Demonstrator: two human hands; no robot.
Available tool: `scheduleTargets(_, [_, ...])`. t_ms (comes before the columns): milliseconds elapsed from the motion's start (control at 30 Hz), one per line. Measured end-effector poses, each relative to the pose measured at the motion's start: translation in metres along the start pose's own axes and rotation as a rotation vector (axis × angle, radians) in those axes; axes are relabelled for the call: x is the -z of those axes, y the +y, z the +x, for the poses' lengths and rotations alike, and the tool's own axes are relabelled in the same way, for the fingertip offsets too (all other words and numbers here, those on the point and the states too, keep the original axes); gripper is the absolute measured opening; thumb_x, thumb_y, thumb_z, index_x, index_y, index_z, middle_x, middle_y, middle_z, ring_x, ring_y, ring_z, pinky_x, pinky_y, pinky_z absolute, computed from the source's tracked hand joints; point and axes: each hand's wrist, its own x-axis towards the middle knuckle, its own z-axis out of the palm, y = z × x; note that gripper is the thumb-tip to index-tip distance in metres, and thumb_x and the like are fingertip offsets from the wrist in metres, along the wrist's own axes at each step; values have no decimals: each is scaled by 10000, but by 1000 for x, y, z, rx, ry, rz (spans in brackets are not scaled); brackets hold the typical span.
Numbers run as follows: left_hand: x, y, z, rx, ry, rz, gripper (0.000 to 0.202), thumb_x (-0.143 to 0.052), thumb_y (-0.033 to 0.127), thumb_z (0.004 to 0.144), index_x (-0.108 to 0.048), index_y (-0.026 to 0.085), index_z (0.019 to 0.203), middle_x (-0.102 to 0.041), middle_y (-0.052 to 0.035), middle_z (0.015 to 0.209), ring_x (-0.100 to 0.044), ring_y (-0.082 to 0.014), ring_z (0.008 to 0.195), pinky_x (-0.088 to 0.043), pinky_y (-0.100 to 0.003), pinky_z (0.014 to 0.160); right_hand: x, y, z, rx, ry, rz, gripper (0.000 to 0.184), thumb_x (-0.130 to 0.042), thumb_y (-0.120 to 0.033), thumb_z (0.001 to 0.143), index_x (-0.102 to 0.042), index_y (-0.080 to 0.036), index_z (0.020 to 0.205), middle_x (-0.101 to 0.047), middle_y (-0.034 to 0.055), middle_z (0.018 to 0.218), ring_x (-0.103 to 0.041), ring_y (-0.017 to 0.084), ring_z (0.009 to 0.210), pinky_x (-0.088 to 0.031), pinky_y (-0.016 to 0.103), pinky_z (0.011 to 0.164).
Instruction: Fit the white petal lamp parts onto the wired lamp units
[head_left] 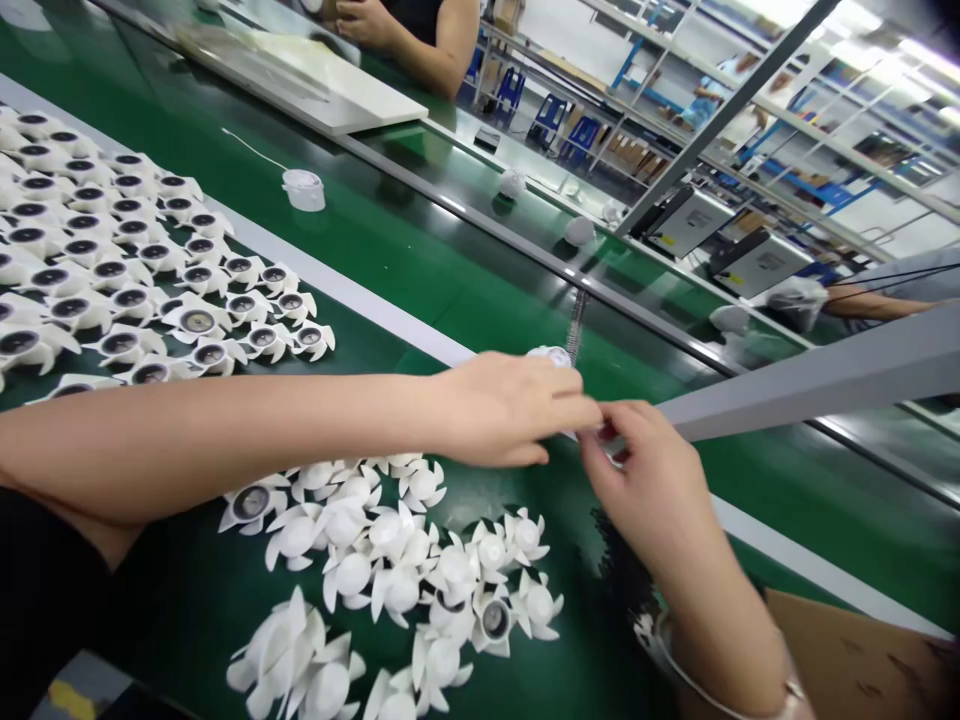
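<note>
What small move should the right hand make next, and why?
Probably bring the right hand in to steady the white round part beside the left hand: the two hands nearly meet at it, and a coiled metal spring stands just behind it, so a steadying grip seems sensible.

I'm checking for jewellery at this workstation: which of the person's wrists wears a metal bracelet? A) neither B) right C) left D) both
B. A thin metal bracelet circles the wrist behind the right hand, while the wrist behind the left hand is bare.
</note>
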Motion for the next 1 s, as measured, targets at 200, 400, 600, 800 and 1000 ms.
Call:
scheduleTargets(200, [-2, 15, -8, -211, -501, -306, 686, -514, -77, 680, -736, 465, 1038, -531, 156, 1443, -457, -228, 1355, -466, -344, 971, 21, 11, -13, -151, -789, -9, 264, -479, -165, 790, -637, -223, 587, -622, -5, 563, -488, 132, 480, -315, 270, 473])
scheduleTargets(400, [-6, 3, -6, -171, -434, -382, 491, -601, -52, 653, -774, 384, 796, -700, 93, 1210, -608, -229, 1152, -474, -327, 839, 15, 1, -22, -79, -784, -153, 248, -477, -78, 692, -507, -209, 484, -507, -14, 485, -361, 108, 437, -230, 275, 442])
scheduleTargets(600, [-9, -14, -3, -182, -403, -365, 244, -712, 91, 729, -736, 313, 829, -702, 26, 1064, -630, -183, 929, -431, -300, 718, 10, -24, -28, -137, -717, -440, 242, -537, -59, 689, -492, -212, 507, -534, 21, 555, -438, 143, 459, -241, 285, 446])
scheduleTargets(800, [-12, -22, -6, -157, -323, -256, 295, -571, 268, 907, -622, 277, 1197, -659, -48, 1180, -611, -206, 1024, -436, -308, 817, 5, -34, -29, -141, -691, -512, 213, -576, -52, 679, -527, -208, 542, -556, 52, 595, -594, 208, 554, -245, 276, 448])
scheduleTargets(1000, [-17, -22, -1, -2, -192, -77, 309, -428, 263, 945, -610, 199, 1187, -698, -96, 1065, -624, -241, 891, -423, -335, 700, 3, -36, -27, -147, -701, -557, 195, -570, -49, 686, -548, -206, 572, -576, 62, 618, -630, 227, 603, -264, 271, 453])
